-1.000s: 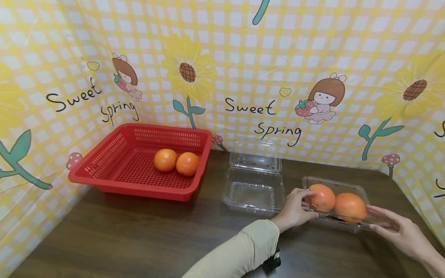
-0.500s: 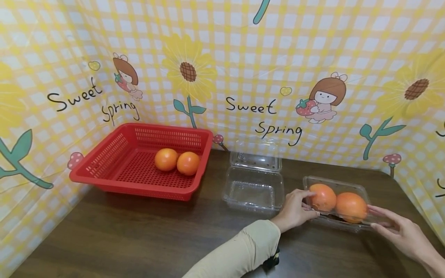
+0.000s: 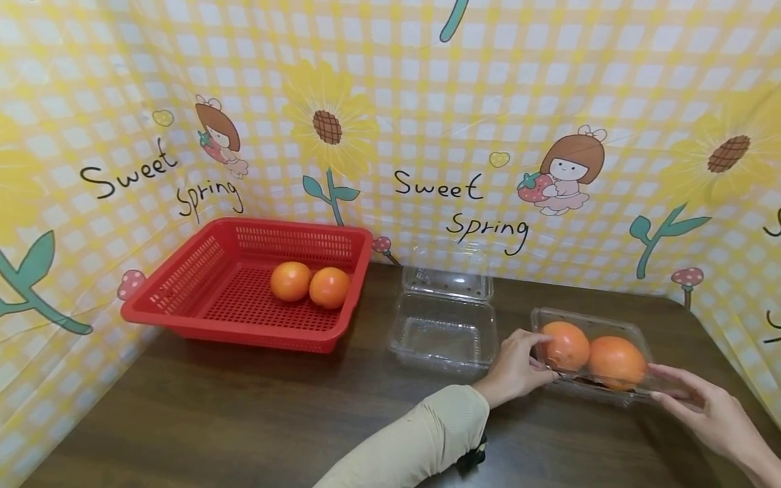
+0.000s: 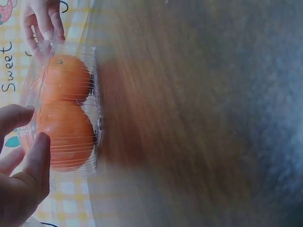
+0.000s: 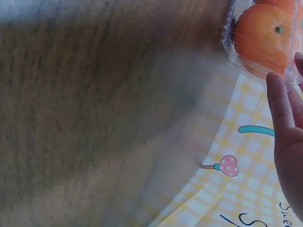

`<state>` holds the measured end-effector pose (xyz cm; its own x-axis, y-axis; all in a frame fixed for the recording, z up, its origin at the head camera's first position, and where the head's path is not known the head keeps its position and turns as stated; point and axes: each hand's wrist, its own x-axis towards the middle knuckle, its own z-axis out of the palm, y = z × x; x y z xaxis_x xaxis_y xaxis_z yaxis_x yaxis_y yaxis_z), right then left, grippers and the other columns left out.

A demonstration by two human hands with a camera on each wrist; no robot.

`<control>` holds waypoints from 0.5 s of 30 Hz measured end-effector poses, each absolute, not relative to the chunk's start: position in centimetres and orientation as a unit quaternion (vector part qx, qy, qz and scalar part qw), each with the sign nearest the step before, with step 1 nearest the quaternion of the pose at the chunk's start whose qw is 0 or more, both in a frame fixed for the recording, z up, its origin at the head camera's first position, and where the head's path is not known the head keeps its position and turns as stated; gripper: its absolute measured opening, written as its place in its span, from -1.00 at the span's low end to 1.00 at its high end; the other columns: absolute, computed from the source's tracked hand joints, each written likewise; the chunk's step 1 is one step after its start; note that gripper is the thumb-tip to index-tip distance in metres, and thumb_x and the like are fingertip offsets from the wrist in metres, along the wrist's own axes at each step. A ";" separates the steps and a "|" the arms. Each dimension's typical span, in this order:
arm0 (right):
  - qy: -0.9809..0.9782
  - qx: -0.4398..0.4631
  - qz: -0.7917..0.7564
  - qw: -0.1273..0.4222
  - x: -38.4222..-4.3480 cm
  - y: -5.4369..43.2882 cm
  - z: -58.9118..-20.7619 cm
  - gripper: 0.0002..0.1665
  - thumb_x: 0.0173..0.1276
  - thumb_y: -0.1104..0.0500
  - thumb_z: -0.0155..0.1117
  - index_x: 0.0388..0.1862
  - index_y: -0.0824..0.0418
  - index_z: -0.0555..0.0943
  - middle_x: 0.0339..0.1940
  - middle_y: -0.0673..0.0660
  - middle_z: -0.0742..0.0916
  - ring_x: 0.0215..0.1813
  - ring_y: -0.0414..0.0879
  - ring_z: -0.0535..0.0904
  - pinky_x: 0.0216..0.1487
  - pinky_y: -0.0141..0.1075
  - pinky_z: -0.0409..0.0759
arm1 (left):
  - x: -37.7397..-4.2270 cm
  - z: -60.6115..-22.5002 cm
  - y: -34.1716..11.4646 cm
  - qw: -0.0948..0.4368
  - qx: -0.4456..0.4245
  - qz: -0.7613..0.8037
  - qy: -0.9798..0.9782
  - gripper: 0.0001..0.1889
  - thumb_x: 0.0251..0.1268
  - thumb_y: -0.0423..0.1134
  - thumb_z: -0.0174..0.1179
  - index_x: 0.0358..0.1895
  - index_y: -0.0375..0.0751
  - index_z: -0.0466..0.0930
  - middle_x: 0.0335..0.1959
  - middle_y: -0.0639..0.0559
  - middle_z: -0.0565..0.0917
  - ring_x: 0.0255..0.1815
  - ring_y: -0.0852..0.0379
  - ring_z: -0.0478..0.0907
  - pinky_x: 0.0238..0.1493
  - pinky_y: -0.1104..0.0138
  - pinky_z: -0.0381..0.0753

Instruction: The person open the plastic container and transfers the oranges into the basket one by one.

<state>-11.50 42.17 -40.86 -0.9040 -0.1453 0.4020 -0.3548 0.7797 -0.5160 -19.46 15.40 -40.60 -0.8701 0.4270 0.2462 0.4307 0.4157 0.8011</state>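
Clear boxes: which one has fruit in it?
The right box, held between the left hand and right hand: two orange fruits sit inside. The left box, by the basket, is open and holds none.

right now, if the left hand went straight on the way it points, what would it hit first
The left hand would meet the clear box at its fingertips, then probably the left orange inside; exact depth is hard to judge.
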 end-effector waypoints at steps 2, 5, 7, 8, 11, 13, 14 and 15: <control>-0.925 0.129 0.312 0.173 -11.4 42.1 -40.9 -0.54 0.04 0.40 0.29 -0.03 0.40 0.44 -0.09 -0.56 0.38 -0.31 -0.57 0.44 -0.44 -0.68 0.39 | -19.4 -40.7 15.3 -0.004 -0.256 -0.485 -0.836 -0.46 -0.20 -0.38 0.38 0.01 -0.14 0.51 -0.15 0.09 0.42 -0.59 0.52 0.44 -0.52 0.74 0.36; -0.923 0.123 0.317 0.179 -11.3 41.9 -41.0 -0.55 0.02 0.41 0.30 -0.07 0.43 0.43 -0.10 -0.57 0.37 -0.29 -0.61 0.41 -0.44 -0.70 0.37 | -19.3 -40.7 15.2 -0.009 -0.260 -0.500 -0.826 -0.46 -0.19 -0.43 0.36 0.01 -0.18 0.48 -0.12 0.06 0.41 -0.57 0.48 0.47 -0.51 0.72 0.37; -0.920 0.124 0.320 0.188 -11.2 41.8 -41.1 -0.55 -0.02 0.44 0.30 -0.11 0.45 0.42 -0.10 -0.56 0.38 -0.29 -0.62 0.40 -0.42 -0.72 0.36 | -19.2 -40.8 15.1 -0.012 -0.263 -0.511 -0.818 -0.48 -0.18 -0.46 0.34 0.00 -0.21 0.46 -0.12 0.03 0.41 -0.56 0.46 0.48 -0.51 0.71 0.38; -0.919 0.123 0.319 0.194 -11.2 41.7 -41.1 -0.55 -0.03 0.44 0.31 -0.12 0.46 0.42 -0.11 -0.56 0.38 -0.29 -0.62 0.40 -0.42 -0.72 0.36 | -19.1 -40.8 15.1 -0.013 -0.264 -0.516 -0.815 -0.49 -0.17 -0.46 0.33 -0.02 -0.21 0.45 -0.11 0.03 0.40 -0.56 0.46 0.48 -0.51 0.71 0.39; -0.916 0.117 0.323 0.207 -11.2 41.6 -41.1 -0.57 -0.06 0.46 0.32 -0.16 0.47 0.42 -0.13 -0.55 0.40 -0.30 -0.62 0.41 -0.41 -0.73 0.36 | -19.0 -40.8 15.1 -0.015 -0.261 -0.531 -0.806 -0.54 -0.16 -0.49 0.32 -0.08 -0.22 0.44 -0.11 0.05 0.36 -0.54 0.45 0.48 -0.50 0.70 0.39; -0.916 0.110 0.322 0.210 -11.2 41.5 -41.0 -0.58 -0.07 0.46 0.33 -0.18 0.47 0.43 -0.16 -0.55 0.41 -0.32 -0.62 0.41 -0.42 -0.72 0.37 | -18.9 -40.8 15.1 -0.017 -0.257 -0.541 -0.800 -0.59 -0.16 -0.50 0.32 -0.15 -0.22 0.44 -0.12 0.08 0.32 -0.53 0.45 0.47 -0.48 0.70 0.40; -0.918 0.105 0.320 0.210 -11.2 41.5 -41.0 -0.59 -0.06 0.44 0.33 -0.19 0.47 0.43 -0.18 -0.55 0.41 -0.33 -0.61 0.42 -0.43 -0.72 0.37 | -18.9 -40.9 15.1 -0.018 -0.257 -0.546 -0.797 -0.62 -0.16 -0.50 0.31 -0.20 -0.22 0.43 -0.12 0.08 0.30 -0.52 0.44 0.47 -0.47 0.70 0.40; -0.918 0.102 0.320 0.211 -11.2 41.5 -40.9 -0.59 -0.07 0.44 0.34 -0.19 0.46 0.44 -0.19 -0.55 0.41 -0.33 -0.61 0.41 -0.43 -0.72 0.37 | -18.9 -40.9 15.1 -0.020 -0.257 -0.551 -0.794 -0.64 -0.16 -0.51 0.31 -0.24 -0.22 0.43 -0.13 0.09 0.28 -0.51 0.43 0.48 -0.46 0.69 0.41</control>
<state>-11.15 41.51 -40.93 -0.8901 -0.0533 0.4527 -0.3229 0.7748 -0.5435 -18.88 15.08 -40.88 -0.8673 0.4297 0.2515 0.3861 0.2616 0.8846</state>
